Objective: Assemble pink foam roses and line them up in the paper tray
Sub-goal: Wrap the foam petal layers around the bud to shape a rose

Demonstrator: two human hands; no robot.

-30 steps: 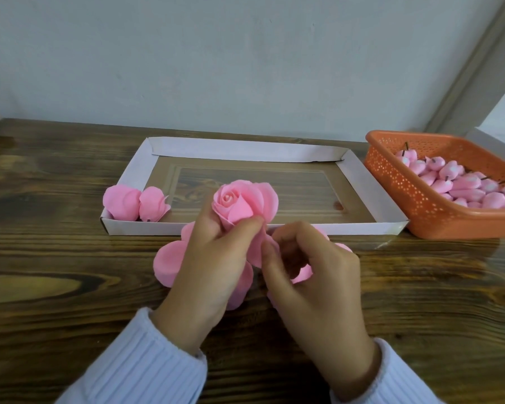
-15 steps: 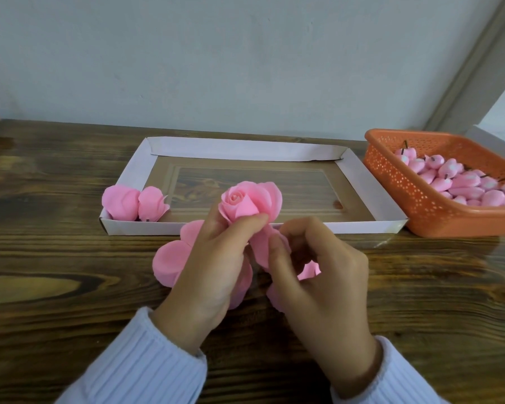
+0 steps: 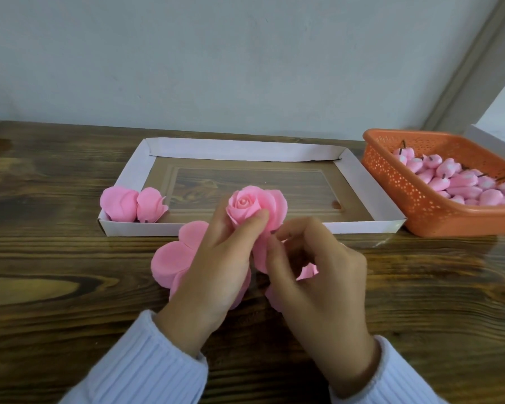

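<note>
Both my hands meet close together, knuckles up.
My left hand pinches the pink foam rose at its base between thumb and fingers; my right hand curls beside it, thumb and forefinger pinching that rose's lower petal.

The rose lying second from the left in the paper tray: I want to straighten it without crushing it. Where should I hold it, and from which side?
Probably from above. The rose lies beside its neighbour rose on the left, just behind the tray's near wall, so mainly its top and right are free. Cup the rounded outer petals lightly with the fingers.
</note>
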